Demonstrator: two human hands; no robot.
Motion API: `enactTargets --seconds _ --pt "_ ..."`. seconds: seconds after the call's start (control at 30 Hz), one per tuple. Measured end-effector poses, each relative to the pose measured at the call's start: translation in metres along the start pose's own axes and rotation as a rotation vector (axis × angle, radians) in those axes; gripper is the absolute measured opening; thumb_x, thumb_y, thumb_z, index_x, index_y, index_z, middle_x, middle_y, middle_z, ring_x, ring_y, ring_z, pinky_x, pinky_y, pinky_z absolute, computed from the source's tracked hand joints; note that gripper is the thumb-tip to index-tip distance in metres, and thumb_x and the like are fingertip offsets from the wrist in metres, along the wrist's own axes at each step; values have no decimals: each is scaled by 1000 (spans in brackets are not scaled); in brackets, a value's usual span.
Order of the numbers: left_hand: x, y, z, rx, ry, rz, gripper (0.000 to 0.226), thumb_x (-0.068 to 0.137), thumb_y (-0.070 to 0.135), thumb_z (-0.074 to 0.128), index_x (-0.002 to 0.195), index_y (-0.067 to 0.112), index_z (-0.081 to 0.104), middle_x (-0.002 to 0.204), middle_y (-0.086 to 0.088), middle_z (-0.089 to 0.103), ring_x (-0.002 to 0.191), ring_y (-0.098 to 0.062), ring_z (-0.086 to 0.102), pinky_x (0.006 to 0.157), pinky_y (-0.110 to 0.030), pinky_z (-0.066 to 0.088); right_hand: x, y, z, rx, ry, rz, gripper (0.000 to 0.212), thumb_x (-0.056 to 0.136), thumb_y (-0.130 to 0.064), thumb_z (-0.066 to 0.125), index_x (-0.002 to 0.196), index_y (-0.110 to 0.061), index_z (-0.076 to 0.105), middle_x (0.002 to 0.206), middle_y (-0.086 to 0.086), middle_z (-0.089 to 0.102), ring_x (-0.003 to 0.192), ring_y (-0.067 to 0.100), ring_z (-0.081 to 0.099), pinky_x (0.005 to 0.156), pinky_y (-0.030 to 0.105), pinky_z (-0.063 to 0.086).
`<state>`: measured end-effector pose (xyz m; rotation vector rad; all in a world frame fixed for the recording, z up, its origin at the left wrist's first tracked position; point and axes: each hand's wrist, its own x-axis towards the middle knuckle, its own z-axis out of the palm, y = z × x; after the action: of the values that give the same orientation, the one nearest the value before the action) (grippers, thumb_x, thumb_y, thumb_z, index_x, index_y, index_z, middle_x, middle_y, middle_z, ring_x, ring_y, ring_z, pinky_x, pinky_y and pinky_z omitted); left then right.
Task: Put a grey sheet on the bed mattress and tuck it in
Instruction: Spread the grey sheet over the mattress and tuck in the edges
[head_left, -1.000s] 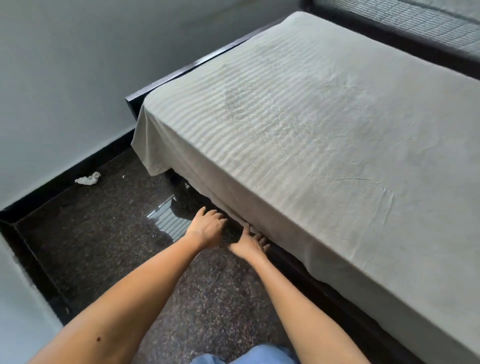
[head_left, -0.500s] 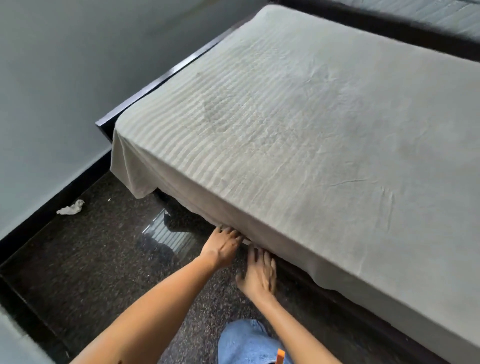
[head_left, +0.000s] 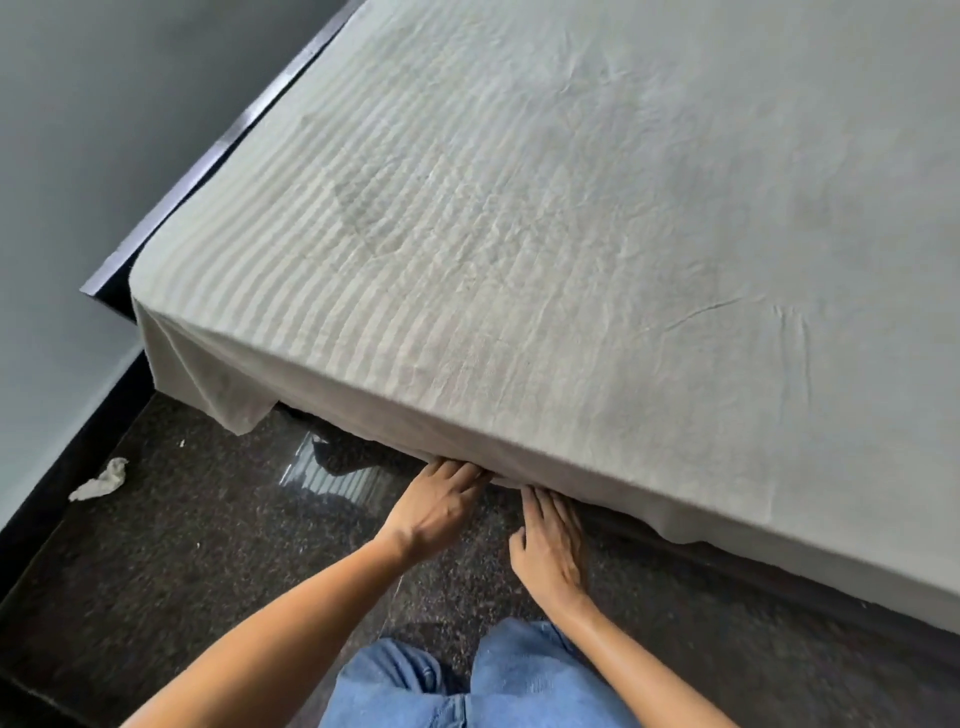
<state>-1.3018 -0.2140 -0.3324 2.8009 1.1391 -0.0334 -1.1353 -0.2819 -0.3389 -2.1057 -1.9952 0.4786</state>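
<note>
Moved in tight on the bed side since a second ago: brought left hand (head_left: 436, 506) off the floor (head_left: 182, 545) side and up to the sheet (head_left: 571, 260), and turned right hand (head_left: 550, 545) to aim the same way. Crouched or kneeling, judging by jeans (head_left: 519, 675) at the bottom edge.

Sheet spread over the whole top of the mattress, hiding it. Hanging loose down the near side, with a slack corner (head_left: 234, 410) drooping at the left end below the dark frame (head_left: 208, 161).

Left fingers nearly straight, tips pressed against the hem (head_left: 649, 525) at a small inward fold. Cannot tell about any cloth pinched beneath. Right fingers straight, together and flat, tips touching the hem just beside the left hand. Gripping nothing, as far as seen.

Hem dead ahead of both sets of fingertips, running lengthways from the slack corner at far left down to the lower right. Tuck gap beyond and under, so probably a push straight forward and in. Left hand nearer the untucked corner, right hand nearer the long run hanging to the right. Likely early in the tuck, with only this one spot drawn in.
</note>
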Motion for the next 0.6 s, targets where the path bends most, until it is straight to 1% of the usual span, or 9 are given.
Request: enactTargets --seconds 0.03,0.1,0.17,0.2,0.3,0.37,0.47,0.53,0.6 --pt "-1 -2 5 4 21 1 41 77 13 55 117 13 65 111 -5 63 96 -28 62 90 -42 47 0 1 1 -4 16 1 50 68 -19 43 108 -3 69 108 12 69 99 25 67 90 39 52" --pt "-4 1 16 -4 68 -21 44 74 11 59 117 13 63 108 -6 59 92 -27 58 87 -40 48 -3 1 4 -12 55 6 53 70 -19 36 109 -4 69 110 11 69 102 24 66 94 40 50" --pt "-6 6 25 -54 127 -70 56 65 8 64 121 11 61 110 -7 57 95 -29 53 85 -41 49 -6 -1 8 3 84 17 52 71 -20 38 110 -4 68 112 11 68 104 25 64 96 41 49" --pt "-6 8 31 -85 174 -95 58 63 8 65 121 10 60 112 -8 56 97 -30 50 86 -42 48 -6 -1 13 5 93 20 52 72 -20 39 112 -4 67 113 11 67 105 25 64 97 41 49" --pt "-3 20 46 -107 285 -157 53 67 11 58 120 7 58 111 -11 56 102 -33 47 93 -42 37 -9 3 21 -8 112 14 54 72 -21 40 118 -6 64 120 10 64 111 26 60 98 42 48" --pt "-1 29 50 -99 327 -192 49 71 15 52 119 7 59 109 -12 57 104 -32 46 99 -43 32 -11 6 25 -28 110 -4 54 70 -20 47 120 -7 62 123 10 62 112 27 59 98 43 47" --pt "2 35 53 -98 431 -227 42 76 17 49 116 9 60 108 -11 58 106 -31 47 101 -43 32 -7 4 24 -69 141 -30 56 61 -17 65 115 -4 64 115 13 65 105 29 62 95 41 49" --pt "3 39 53 -105 478 -225 40 77 18 47 113 8 62 108 -10 59 104 -30 49 98 -41 35 -2 3 20 -85 179 -41 48 63 -16 59 108 -2 67 105 13 66 97 29 63 91 37 51" --pt "4 44 54 -99 474 -209 38 76 18 48 109 8 64 107 -9 61 99 -28 52 93 -37 37 -2 3 17 -97 203 -60 44 68 -17 44 102 -2 68 99 11 65 93 28 62 87 34 52"
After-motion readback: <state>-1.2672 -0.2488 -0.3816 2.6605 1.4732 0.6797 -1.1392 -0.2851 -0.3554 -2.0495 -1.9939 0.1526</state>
